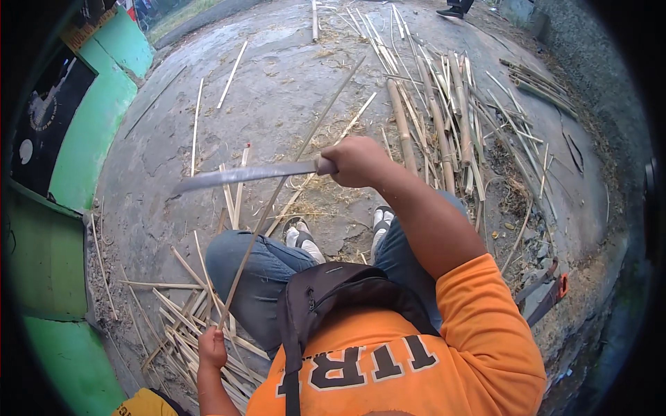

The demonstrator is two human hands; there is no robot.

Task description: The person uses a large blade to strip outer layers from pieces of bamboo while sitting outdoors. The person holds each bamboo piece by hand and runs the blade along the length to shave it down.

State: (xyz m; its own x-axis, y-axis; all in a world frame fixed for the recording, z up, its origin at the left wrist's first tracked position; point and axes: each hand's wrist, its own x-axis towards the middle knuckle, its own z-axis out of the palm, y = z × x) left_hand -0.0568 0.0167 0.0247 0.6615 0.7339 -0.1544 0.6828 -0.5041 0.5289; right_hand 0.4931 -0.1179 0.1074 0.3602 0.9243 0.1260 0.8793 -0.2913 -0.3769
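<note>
My right hand (357, 163) is closed around the short handle of a machete (246, 174), held out in front of me. Its long blade points left and crosses a long, thin bamboo strip (253, 248); whether the two touch I cannot tell. Low on the left, my left hand (212, 347) grips the near end of that strip. From there the strip slants up past my left knee toward the far middle. Beside and beneath my left hand lies a loose pile of split bamboo strips (182, 340).
Bamboo poles (438, 128) and slats lie heaped ahead on the right, with more poles (538, 87) beyond. A saw with an orange handle (555, 292) rests at my right. A green wall (104, 118) runs along the left. Another person's shoe (452, 12) shows far off.
</note>
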